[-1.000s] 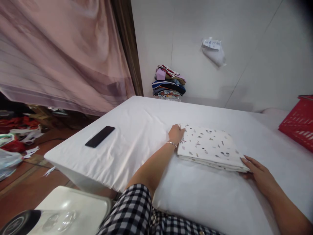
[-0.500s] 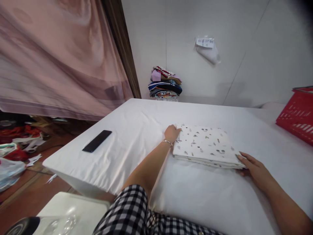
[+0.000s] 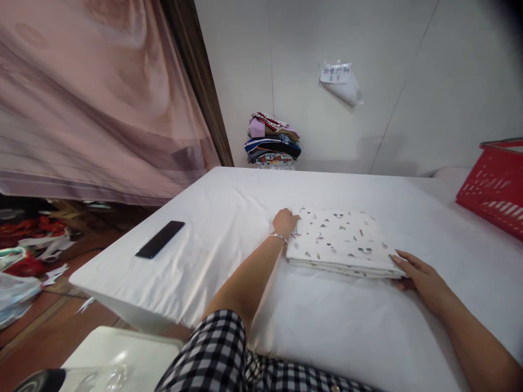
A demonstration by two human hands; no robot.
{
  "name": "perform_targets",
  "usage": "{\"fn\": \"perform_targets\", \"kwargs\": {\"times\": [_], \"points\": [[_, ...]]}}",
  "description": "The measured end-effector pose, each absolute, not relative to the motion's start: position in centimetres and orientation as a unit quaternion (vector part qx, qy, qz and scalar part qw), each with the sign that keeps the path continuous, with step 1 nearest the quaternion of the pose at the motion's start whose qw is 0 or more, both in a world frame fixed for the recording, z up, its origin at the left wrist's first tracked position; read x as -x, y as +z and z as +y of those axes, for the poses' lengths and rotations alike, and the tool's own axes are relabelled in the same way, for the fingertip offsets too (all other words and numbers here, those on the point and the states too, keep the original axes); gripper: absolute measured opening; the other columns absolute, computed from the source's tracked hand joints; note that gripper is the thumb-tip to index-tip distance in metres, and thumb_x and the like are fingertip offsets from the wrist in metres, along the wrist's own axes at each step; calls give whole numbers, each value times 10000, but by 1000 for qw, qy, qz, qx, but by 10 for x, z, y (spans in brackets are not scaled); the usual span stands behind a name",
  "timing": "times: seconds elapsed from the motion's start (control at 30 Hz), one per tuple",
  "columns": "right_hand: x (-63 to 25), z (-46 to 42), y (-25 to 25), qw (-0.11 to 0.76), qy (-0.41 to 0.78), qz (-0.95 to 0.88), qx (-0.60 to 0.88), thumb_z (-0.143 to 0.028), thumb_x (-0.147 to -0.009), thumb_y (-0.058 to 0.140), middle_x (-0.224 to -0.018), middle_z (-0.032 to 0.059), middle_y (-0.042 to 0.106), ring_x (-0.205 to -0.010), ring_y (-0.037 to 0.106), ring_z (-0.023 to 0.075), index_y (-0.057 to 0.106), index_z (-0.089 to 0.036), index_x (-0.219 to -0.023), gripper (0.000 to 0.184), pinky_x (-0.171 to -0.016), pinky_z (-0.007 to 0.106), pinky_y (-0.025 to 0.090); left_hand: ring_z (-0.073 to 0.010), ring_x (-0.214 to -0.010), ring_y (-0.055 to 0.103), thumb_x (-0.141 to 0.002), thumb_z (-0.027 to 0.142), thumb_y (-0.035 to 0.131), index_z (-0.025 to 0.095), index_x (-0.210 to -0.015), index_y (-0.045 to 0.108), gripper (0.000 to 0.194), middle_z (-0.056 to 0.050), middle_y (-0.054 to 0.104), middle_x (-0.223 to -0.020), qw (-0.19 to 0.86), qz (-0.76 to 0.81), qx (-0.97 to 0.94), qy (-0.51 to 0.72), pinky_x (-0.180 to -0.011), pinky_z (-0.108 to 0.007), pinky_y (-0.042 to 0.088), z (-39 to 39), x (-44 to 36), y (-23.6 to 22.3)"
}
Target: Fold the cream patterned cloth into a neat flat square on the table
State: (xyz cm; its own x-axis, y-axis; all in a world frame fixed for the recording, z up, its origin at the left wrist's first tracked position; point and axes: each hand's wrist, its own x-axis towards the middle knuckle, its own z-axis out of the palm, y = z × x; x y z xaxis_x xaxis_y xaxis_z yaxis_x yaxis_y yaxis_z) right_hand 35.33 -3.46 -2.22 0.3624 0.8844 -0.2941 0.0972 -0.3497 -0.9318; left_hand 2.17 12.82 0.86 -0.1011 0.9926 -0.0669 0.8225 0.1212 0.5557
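A folded white cloth with small printed figures lies flat on the white-covered table. My left hand rests against its far left corner, fingers curled at the edge. At the cloth's near right corner lies my right hand, its fingers stretched out and touching the edge. Neither hand lifts the cloth.
A black phone lies near the table's left edge. A stack of folded clothes sits at the back against the wall. A red basket stands at the right. A pink curtain hangs left; clutter covers the floor below.
The view has drifted slightly, so everything sits a little lower and left. Both hands stay at the cloth's corners; the cloth has not visibly moved.
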Motion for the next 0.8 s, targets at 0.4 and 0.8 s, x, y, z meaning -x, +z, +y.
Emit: {"fn": "perform_targets", "kwargs": {"times": [0.4,0.8], "points": [[-350,-37,-19,452,444,-364,683,-453,-655,747,-769,21,662,-472,565,149,617,-248,-1097,505,-468,298,521,-218,-835,626,-727,318,599,181,-773,619,146,-72,674,-861,237,718,-625,195,-673,-283,446,133,-23,9],[-353,-35,-23,454,457,-359,675,-453,-665,746,-791,15,647,-476,558,139,596,-263,-1097,494,-464,289,510,-177,-686,626,-790,375,529,178,-656,605,251,-54,664,-716,287,716,-597,221,-584,-255,417,136,-15,-1]]}}
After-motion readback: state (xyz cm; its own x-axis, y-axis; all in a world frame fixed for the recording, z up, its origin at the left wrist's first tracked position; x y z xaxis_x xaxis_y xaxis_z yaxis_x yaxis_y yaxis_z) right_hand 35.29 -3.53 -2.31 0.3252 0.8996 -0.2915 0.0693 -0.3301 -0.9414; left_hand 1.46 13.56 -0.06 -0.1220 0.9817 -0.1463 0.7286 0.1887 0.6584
